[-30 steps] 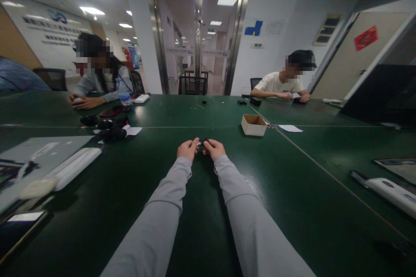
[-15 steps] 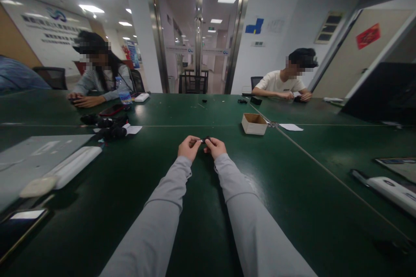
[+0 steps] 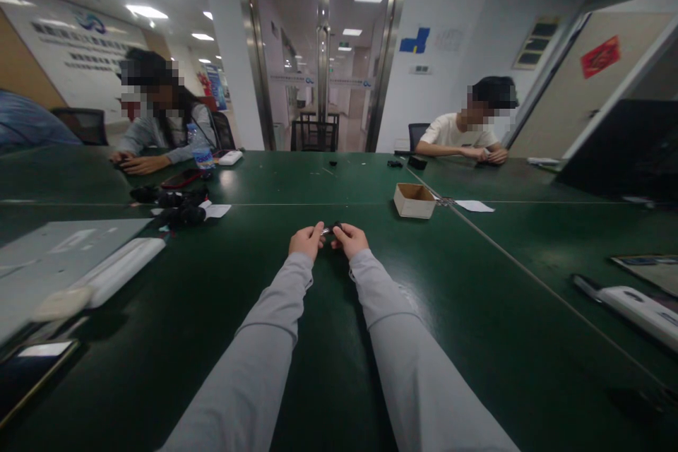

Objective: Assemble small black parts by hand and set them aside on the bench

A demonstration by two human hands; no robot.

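Both my hands meet over the green table (image 3: 339, 339), at its middle. My left hand (image 3: 305, 241) is closed, its thumb and fingers pinching the silvery end of a small dark object (image 3: 328, 230). On the other side my right hand (image 3: 351, 240) pinches the black end of the same piece. The object is too small to name, and fingers cover part of it. Grey sleeves reach down both forearms.
A small open cardboard box (image 3: 414, 202) stands right of my hands, near white paper (image 3: 474, 205). Black gear (image 3: 183, 213) lies to the left, with a water bottle (image 3: 200, 150) behind. Two people (image 3: 164, 113) sit across the table. A phone (image 3: 37, 374) lies front left.
My left fingers have shifted slightly left along the small object, and more of its silvery part shows between my hands. My right hand has barely moved.
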